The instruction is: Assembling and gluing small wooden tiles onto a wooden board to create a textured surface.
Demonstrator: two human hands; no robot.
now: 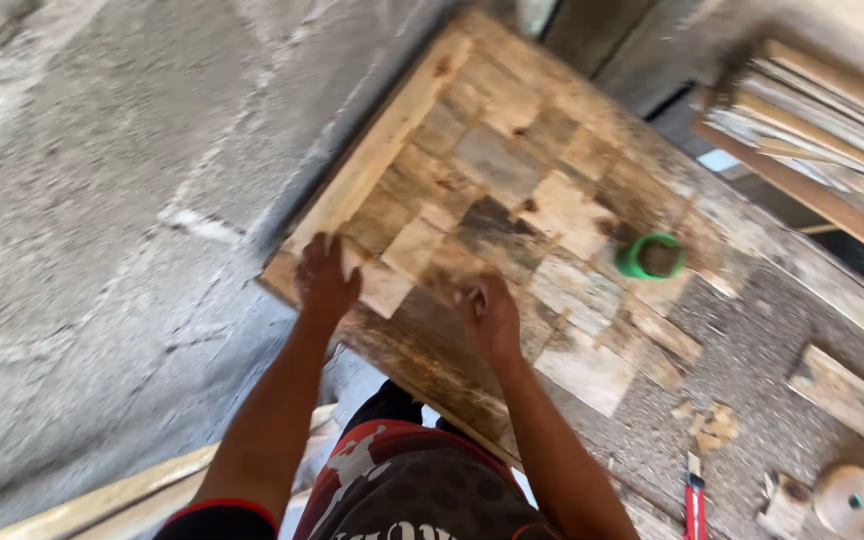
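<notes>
A tabletop (512, 170) covered with a patchwork of flat wood pieces in light and dark tones lies in front of me. My left hand (326, 278) rests palm down near its left corner, fingers spread over a pale wood piece (384, 290). My right hand (489, 315) presses on the boards a little to the right, fingers curled; whether it holds anything I cannot tell. A green roll of tape (651, 256) sits on the boards to the right of my right hand.
Bare concrete floor (102, 200) spreads to the left. A red-handled tool (694, 500), a round wooden lid (855, 500), small wood scraps (710, 425) and a plank (852, 400) lie at the lower right. Stacked boards (812, 110) sit at the upper right.
</notes>
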